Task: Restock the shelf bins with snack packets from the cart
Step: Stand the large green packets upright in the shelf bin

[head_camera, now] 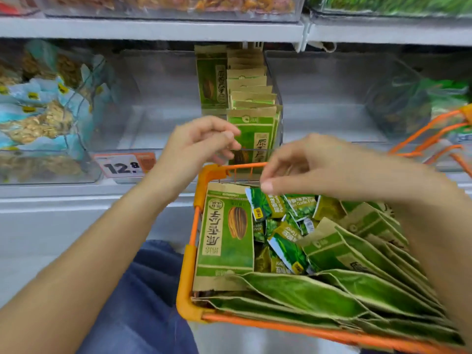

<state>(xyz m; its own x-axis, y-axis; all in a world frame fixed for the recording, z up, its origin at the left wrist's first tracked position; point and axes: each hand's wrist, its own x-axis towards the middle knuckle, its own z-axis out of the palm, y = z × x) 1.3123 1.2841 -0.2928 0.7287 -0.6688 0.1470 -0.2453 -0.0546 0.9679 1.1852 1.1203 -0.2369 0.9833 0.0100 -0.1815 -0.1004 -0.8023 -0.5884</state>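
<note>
At the far left a clear bin (51, 111) holds pale blue packets of nuts, and just right of its base an orange-edged price tag (125, 167) reading 12.8 sits on the shelf edge (76, 198); the left hand (201, 144) hovers in front of the middle shelf bin (277, 123), fingers loosely curled and holding nothing, its fingertips close to the front packet; that clear bin is filled with a row of green and brown sunflower seed packets (251, 98) standing upright, one behind another; below it the orange cart (189, 277) is packed with the same seed packets (224, 233), one lying face up against its left wall and many fanned along the front and right, with small green pea packets (288, 226) heaped in the middle; the right hand (332, 169) hangs over the cart's far rim, fingers bent downward, thumb and forefinger near together, though whether they pinch anything I cannot tell; at the right edge another bin (408, 103) holds green bags.
</note>
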